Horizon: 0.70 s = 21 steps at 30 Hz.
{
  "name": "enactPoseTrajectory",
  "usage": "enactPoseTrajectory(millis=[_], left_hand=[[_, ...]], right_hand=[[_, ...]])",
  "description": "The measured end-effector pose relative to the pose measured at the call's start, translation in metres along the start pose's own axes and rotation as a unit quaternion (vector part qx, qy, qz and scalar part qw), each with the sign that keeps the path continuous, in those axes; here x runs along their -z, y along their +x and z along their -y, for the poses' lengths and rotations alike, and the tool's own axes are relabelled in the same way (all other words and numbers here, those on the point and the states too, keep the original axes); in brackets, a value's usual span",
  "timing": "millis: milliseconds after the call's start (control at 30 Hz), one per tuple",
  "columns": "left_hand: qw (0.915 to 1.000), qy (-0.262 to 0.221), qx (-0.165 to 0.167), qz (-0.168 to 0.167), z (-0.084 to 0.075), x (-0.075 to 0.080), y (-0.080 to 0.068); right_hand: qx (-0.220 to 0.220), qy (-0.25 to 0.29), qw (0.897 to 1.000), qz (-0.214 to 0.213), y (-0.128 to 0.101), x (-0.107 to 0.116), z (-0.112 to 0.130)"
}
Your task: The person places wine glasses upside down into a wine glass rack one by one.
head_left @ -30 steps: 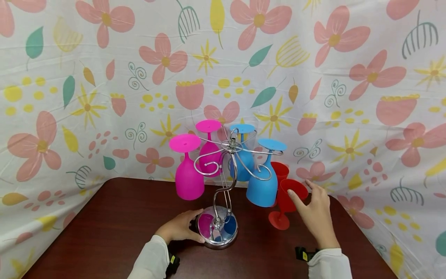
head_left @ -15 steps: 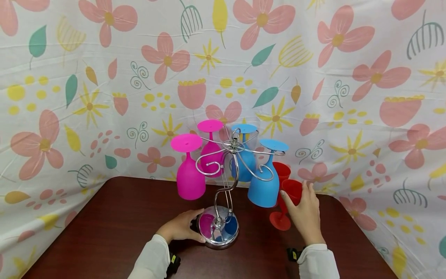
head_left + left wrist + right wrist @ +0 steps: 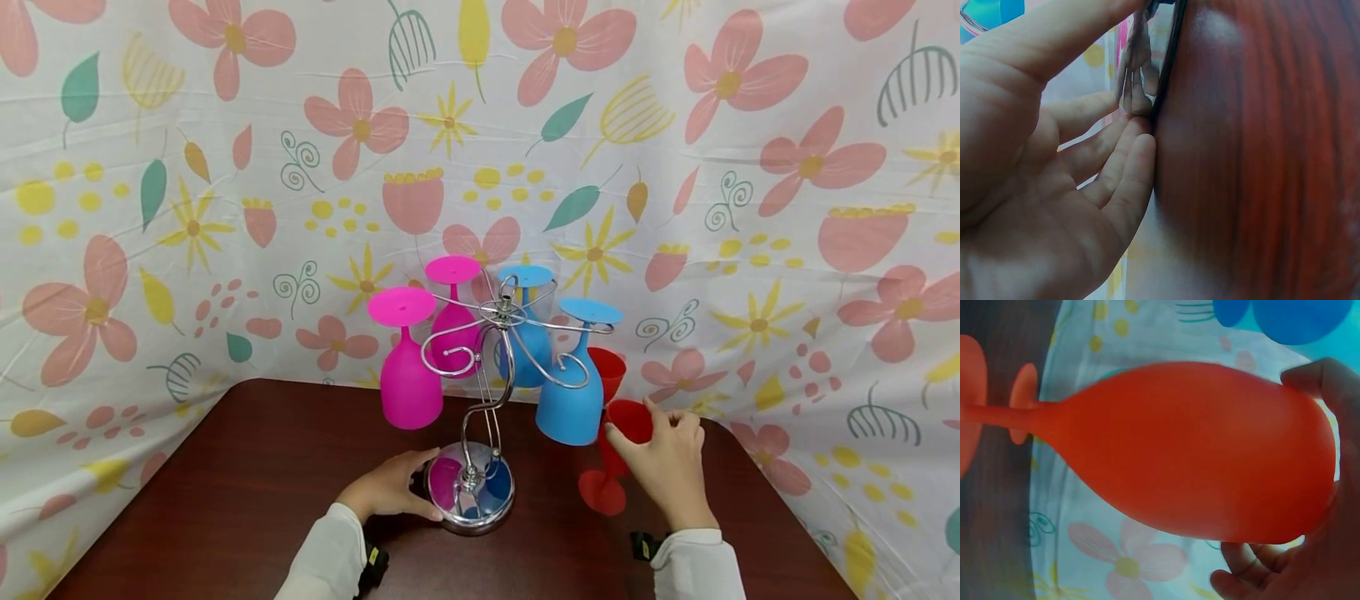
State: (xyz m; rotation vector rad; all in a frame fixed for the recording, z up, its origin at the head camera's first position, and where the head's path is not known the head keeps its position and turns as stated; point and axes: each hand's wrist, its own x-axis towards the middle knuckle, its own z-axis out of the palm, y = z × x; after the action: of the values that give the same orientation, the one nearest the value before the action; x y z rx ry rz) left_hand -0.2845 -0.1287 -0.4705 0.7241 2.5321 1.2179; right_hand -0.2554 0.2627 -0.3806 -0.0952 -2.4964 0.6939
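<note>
A chrome goblet rack (image 3: 504,333) stands on the brown table (image 3: 262,483). Two pink goblets (image 3: 408,375) and two blue goblets (image 3: 570,400) hang upside down from its arms. My left hand (image 3: 390,492) holds the rack's round mirrored base (image 3: 470,497) at its left rim, thumb in front and fingers behind. In the left wrist view the fingertips (image 3: 1138,125) touch that rim. My right hand (image 3: 667,462) grips the bowl of a red goblet (image 3: 628,423), whose foot is on or just above the table. The right wrist view shows that goblet (image 3: 1191,450) in my hand (image 3: 1310,550).
A second red goblet (image 3: 609,371) stands upright behind the held one, close to the nearer blue goblet. A floral cloth (image 3: 750,208) hangs behind and beside the table. Bare table lies to the left and front of the rack.
My right hand, earlier spread beside the red goblet, has closed round its bowl. The left hand and the rack have not moved.
</note>
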Motion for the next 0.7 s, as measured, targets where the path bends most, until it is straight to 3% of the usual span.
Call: enactPoseTrajectory(millis=[433,567,700], left_hand=[[0.9998,0.019,0.001,-0.004,-0.003,0.0,0.0],[0.9986,0.052,0.002,-0.006,-0.011,0.0,-0.002],[0.9949,0.101,-0.009,-0.004,-0.025,0.002,-0.006]], right_hand=[[0.04,-0.03,0.998,0.032,-0.004,0.015,0.005],[0.029,-0.041,0.997,0.051,-0.004,0.02,0.006],[0.009,-0.046,0.994,0.101,-0.005,0.029,0.008]])
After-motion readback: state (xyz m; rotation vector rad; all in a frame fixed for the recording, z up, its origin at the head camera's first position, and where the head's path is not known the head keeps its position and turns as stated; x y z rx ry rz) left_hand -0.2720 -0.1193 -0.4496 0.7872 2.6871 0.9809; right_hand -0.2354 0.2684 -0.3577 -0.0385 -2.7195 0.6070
